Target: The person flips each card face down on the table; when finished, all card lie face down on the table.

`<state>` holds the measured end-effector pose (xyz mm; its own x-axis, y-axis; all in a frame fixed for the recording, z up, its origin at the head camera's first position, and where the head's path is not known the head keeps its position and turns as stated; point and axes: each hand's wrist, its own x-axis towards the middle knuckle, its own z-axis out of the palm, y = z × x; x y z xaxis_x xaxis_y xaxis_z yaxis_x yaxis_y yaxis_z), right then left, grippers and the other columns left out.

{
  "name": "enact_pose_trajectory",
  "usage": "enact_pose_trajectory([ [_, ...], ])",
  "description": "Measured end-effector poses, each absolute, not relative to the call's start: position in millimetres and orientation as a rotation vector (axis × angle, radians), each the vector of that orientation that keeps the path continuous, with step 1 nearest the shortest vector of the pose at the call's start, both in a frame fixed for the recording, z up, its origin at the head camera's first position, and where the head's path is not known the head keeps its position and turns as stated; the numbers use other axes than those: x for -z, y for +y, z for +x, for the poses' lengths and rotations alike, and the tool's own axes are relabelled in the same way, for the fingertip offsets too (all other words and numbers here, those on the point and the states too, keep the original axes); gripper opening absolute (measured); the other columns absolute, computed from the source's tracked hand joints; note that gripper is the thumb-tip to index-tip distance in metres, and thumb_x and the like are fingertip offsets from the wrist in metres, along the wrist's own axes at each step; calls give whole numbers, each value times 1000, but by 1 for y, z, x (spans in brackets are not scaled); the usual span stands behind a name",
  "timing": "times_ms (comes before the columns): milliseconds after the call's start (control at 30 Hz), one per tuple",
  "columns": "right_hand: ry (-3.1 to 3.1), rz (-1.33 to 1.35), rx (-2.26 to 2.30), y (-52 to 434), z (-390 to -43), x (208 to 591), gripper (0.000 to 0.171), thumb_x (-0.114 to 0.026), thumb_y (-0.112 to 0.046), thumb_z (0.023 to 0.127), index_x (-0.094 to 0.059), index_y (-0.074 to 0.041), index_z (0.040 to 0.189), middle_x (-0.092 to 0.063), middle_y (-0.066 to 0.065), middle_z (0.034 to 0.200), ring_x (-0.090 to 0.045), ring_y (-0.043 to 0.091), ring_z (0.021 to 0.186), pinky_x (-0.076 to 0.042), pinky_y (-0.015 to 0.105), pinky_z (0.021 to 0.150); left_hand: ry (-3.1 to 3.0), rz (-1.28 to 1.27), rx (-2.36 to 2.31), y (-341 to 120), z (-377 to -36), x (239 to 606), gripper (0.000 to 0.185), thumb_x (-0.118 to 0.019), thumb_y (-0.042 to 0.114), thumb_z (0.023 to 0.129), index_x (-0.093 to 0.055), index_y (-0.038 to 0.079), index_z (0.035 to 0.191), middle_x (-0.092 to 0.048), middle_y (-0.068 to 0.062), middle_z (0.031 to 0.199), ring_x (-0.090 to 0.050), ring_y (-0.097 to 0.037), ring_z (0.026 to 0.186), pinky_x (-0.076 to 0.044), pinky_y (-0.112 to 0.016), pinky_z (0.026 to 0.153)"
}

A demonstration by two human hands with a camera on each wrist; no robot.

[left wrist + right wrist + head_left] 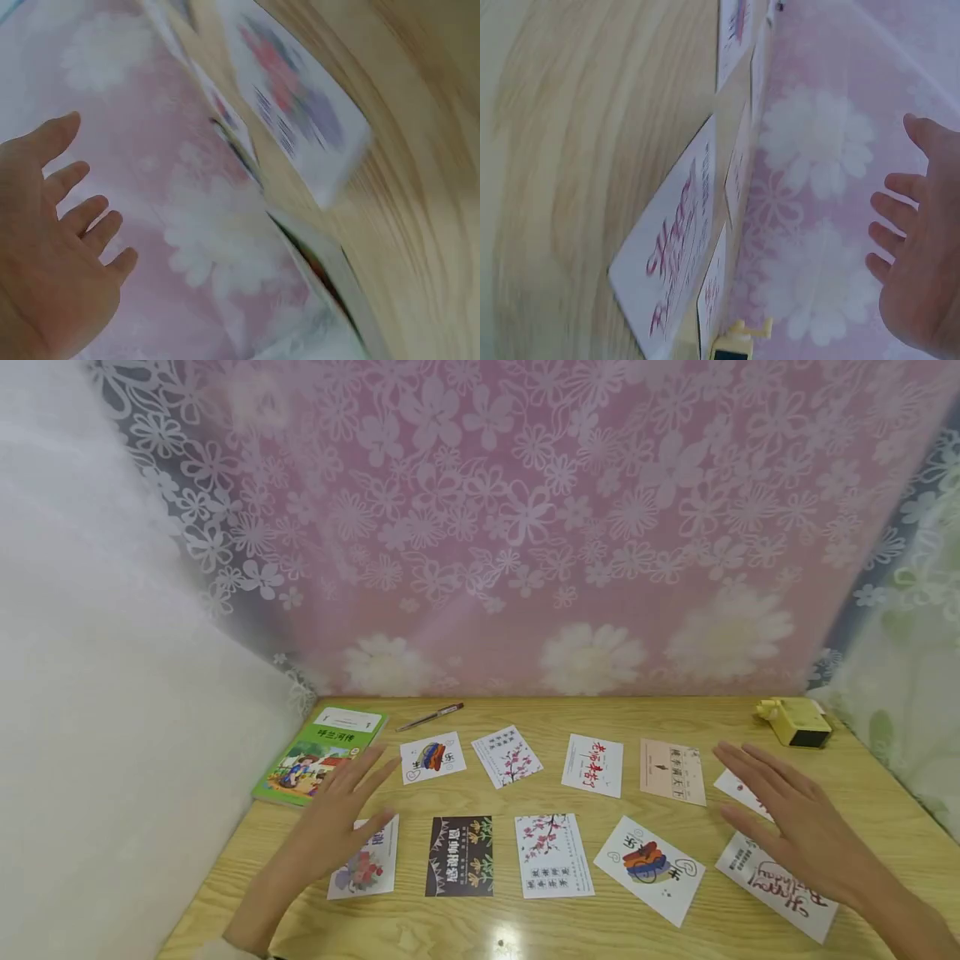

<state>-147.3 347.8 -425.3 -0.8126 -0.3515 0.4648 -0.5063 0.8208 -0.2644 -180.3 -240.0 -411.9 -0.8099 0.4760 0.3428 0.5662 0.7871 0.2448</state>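
Note:
My left hand (336, 820) hangs over the left end of the cards with fingers spread, holding nothing. It partly covers a flower-bouquet card (378, 868) and overlaps the edge of a green picture book (296, 764). My right hand (813, 831), also spread and bare, hovers at the right end. Beneath it lie a "Happy Birthday" card (783, 893) and a white card (738, 789) that it partly hides. In the left wrist view the left hand (67, 262) has its fingers apart. Loosely extended fingers show on the right hand (915, 240) in the right wrist view.
Two rows of cards lie on the wooden table (502, 802), among them a black card (460, 860), a plum-blossom card (555, 860) and a beige card (667, 772). Farther back are a pen (431, 717) and a yellow box-shaped object (798, 720). A pink floral curtain (510, 568) stands behind.

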Motion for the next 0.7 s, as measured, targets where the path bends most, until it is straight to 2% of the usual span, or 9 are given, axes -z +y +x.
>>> enact_pose_trajectory([
  [33,-2624,633,-629,345,-147,425,78,-70,-19,100,-29,-24,166,-31,7,169,-10,5,157,-10,69,123,-2726,-803,621,-236,-179,412,67,-65,30,104,-35,25,164,-26,-9,171,-27,-40,154,-27,-69,120],
  [133,-2693,581,-899,333,-146,420,71,-63,-18,105,-28,-28,165,-34,20,165,-19,27,157,-20,82,107,-2718,-783,984,-222,-174,409,65,-64,28,105,-34,30,163,-28,-7,170,-28,-41,154,-32,-76,113],
  [233,-2770,515,-1068,320,-144,414,64,-56,-23,109,-27,-30,165,-33,25,163,-28,50,148,-30,82,99,-2755,-722,1255,-208,-170,403,62,-61,33,107,-34,35,162,-31,-4,169,-27,-39,154,-29,-75,115],
  [300,-2811,487,-1121,312,-144,412,60,-53,-27,110,-28,-30,165,-32,24,164,-31,57,144,-37,79,94,-2780,-660,1428,-198,-169,401,61,-60,38,106,-35,36,161,-33,-4,168,-29,-39,154,-28,-72,117],
  [367,-2826,481,-1189,304,-143,412,56,-49,-28,112,-30,-28,164,-34,20,164,-37,52,142,-44,71,98,-2789,-602,1630,-188,-167,399,60,-59,42,106,-35,34,161,-35,-5,167,-29,-38,154,-27,-68,121],
  [467,-2798,507,-1403,290,-143,416,49,-44,-26,114,-36,-22,162,-40,13,162,-46,27,142,-52,43,104,-2783,-527,1874,-175,-164,399,60,-57,43,107,-37,27,161,-39,-8,164,-33,-36,153,-27,-63,122],
  [567,-2751,499,-1709,275,-142,422,44,-40,-27,115,-41,-17,158,-46,11,157,-52,4,133,-48,19,99,-2775,-498,2050,-163,-161,402,58,-55,42,108,-38,24,161,-41,-9,163,-36,-35,151,-25,-64,123],
  [600,-2723,488,-1826,271,-142,424,44,-39,-28,115,-42,-15,157,-47,12,156,-52,0,132,-47,19,101,-2781,-489,2077,-160,-160,403,58,-54,42,108,-38,24,161,-41,-9,162,-36,-35,151,-24,-65,123],
  [700,-2645,472,-2105,259,-140,427,46,-37,-31,115,-42,-10,156,-49,9,154,-54,4,133,-49,24,105,-2779,-460,2166,-148,-159,406,57,-54,41,108,-39,24,160,-39,-11,163,-37,-36,150,-20,-67,123],
])
